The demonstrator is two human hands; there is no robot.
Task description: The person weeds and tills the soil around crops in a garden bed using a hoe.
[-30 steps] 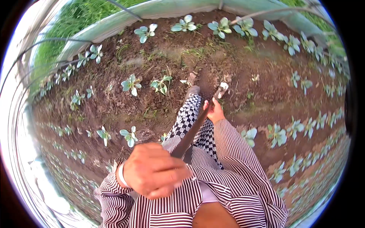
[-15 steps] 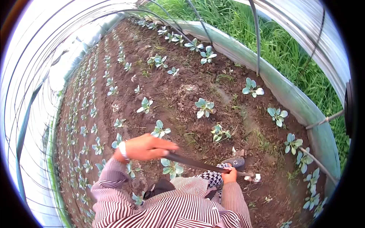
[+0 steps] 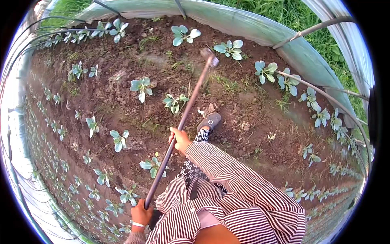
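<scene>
A long-handled hoe [image 3: 188,110] slants across the middle, its metal head [image 3: 209,57] at the far end over the soil between two leafy seedlings. My left hand [image 3: 141,213], with a white band at the wrist, is closed round the near end of the handle. Farther up the shaft, my right hand [image 3: 179,139] grips it. A seedling [image 3: 175,103] grows just left of the shaft, and another [image 3: 153,165] stands beside the handle between my hands. Beyond the head's right side is a seedling [image 3: 229,49].
My shoe [image 3: 210,121] stands on the brown soil right of the shaft. Rows of seedlings [image 3: 119,140] run to the left and right. A plastic sheet wall [image 3: 243,29] with curved poles [image 3: 321,26] borders the bed, with grass behind it.
The hoe has swung from low beside my body to stretch forward, its head now near the far row. My left hand, earlier with fingers loose near the handle end, has closed on it. The view has turned.
</scene>
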